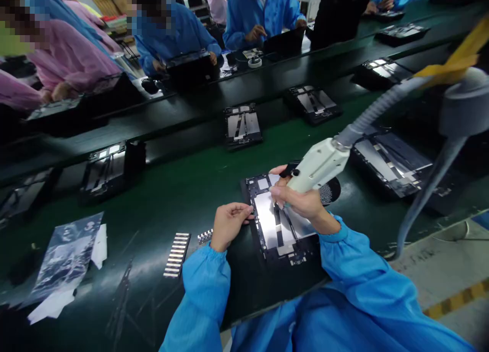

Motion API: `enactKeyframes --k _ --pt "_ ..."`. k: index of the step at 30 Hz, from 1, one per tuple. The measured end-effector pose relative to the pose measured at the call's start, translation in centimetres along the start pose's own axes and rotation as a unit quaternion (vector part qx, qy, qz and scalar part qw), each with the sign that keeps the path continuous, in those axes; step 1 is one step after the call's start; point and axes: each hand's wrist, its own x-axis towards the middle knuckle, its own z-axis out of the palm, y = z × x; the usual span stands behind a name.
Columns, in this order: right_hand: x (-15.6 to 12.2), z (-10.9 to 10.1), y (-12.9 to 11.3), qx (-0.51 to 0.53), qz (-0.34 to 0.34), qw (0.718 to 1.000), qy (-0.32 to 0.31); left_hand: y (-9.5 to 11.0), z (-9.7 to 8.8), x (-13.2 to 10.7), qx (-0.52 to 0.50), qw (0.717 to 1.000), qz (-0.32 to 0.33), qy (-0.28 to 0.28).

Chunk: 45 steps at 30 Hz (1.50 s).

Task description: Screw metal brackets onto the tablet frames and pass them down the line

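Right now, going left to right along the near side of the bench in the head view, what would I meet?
Plastic bag → striped card → small strip → left hand → right hand → grey pole.

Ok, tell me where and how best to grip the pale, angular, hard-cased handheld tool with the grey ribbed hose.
Best, I'd judge, around the lower body of the tool, from the near side, as the right hand does: it slants down leftward, and the hose leaves its upper end.
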Motion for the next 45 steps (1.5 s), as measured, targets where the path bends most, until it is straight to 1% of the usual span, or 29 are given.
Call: enactKeyframes --k 3,7,10,12,14,16,19,22,27,32,34,36,38,40,42,43,45 --pt "0.5 1.4 0.3 0.0 0.023 0.999 -0.025 -0.1 0.0 0.6 0.029 0.999 0.033 0.005" --pt "1.1 2.6 1.2 -0.01 0.046 0.998 -0.036 -0.5 0.3 1.2 0.058 0.994 0.076 0.049" --pt "1.4 3.2 2.0 -0.02 0.045 0.998 -0.037 -0.8 0.7 1.4 0.063 0.992 0.081 0.073" --pt "1.6 3.6 2.5 -0.025 0.036 0.998 -0.039 -0.8 0.9 1.4 0.059 0.993 0.07 0.073" --pt "1.7 4.0 2.8 -0.033 0.033 0.998 -0.04 -0.7 0.8 1.5 0.052 0.996 0.042 0.055" --pt "1.8 4.4 3.2 -0.046 0.042 0.997 -0.045 -0.4 0.5 1.9 0.045 0.999 0.001 0.02" --pt "2.0 4.7 3.9 -0.063 0.058 0.995 -0.051 0.2 -0.2 3.0 0.039 0.996 -0.064 -0.043" --pt "2.1 4.8 4.5 -0.072 0.062 0.994 -0.056 0.6 -0.8 4.2 0.04 0.991 -0.101 -0.082" --pt "2.3 4.8 5.0 -0.086 0.072 0.991 -0.067 0.7 -1.1 5.0 0.042 0.987 -0.114 -0.109" --pt "2.3 4.9 4.8 -0.102 0.079 0.989 -0.068 0.4 -0.6 4.8 0.045 0.987 -0.107 -0.113" --pt "2.2 5.0 4.8 -0.111 0.08 0.988 -0.076 0.5 -0.7 4.8 0.049 0.987 -0.099 -0.115" --pt "1.9 5.1 4.8 -0.128 0.067 0.985 -0.096 0.8 -1.7 4.7 0.057 0.988 -0.087 -0.115" --pt "1.5 5.2 4.9 -0.157 0.04 0.98 -0.116 1.2 -3.8 4.2 0.071 0.99 -0.069 -0.097" --pt "1.2 5.1 5.1 -0.18 0.007 0.977 -0.117 1.5 -6.6 3.1 0.097 0.993 -0.049 -0.05" --pt "1.0 5.1 5.4 -0.184 -0.009 0.977 -0.11 1.4 -9.1 1.7 0.132 0.991 -0.03 0.009" --pt "0.9 5.2 5.6 -0.182 -0.012 0.978 -0.104 1.1 -9.9 0.9 0.161 0.986 -0.019 0.032" --pt "0.9 5.3 5.8 -0.183 -0.015 0.978 -0.094 0.2 -10.4 -0.5 0.227 0.972 0.003 0.054"
